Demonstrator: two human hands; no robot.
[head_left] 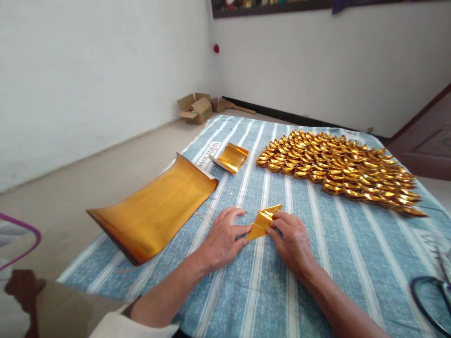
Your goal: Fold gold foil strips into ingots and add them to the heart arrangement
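Between my two hands lies a small folded piece of gold foil paper (pixel 261 222), creased into slanted flaps, on the striped cloth. My left hand (pixel 225 234) pinches its lower left corner between thumb and index finger, the other fingers stretched forward. On its right side, my right hand (pixel 291 239) grips the edge with thumb and curled fingers. A stack of large gold sheets (pixel 158 206) with curled edges rests to the left. Farther up sits a smaller stack of gold paper squares (pixel 230 158). Many folded gold paper ingots (pixel 334 164) stand packed in rows at the back right.
A blue and white striped cloth (pixel 239 291) covers the table. Dark-handled scissors (pixel 430 286) lie at the right edge, partly out of view. Opened cardboard boxes (pixel 200 109) stand on the floor by the far corner. A brown wooden piece of furniture (pixel 423 136) is at right.
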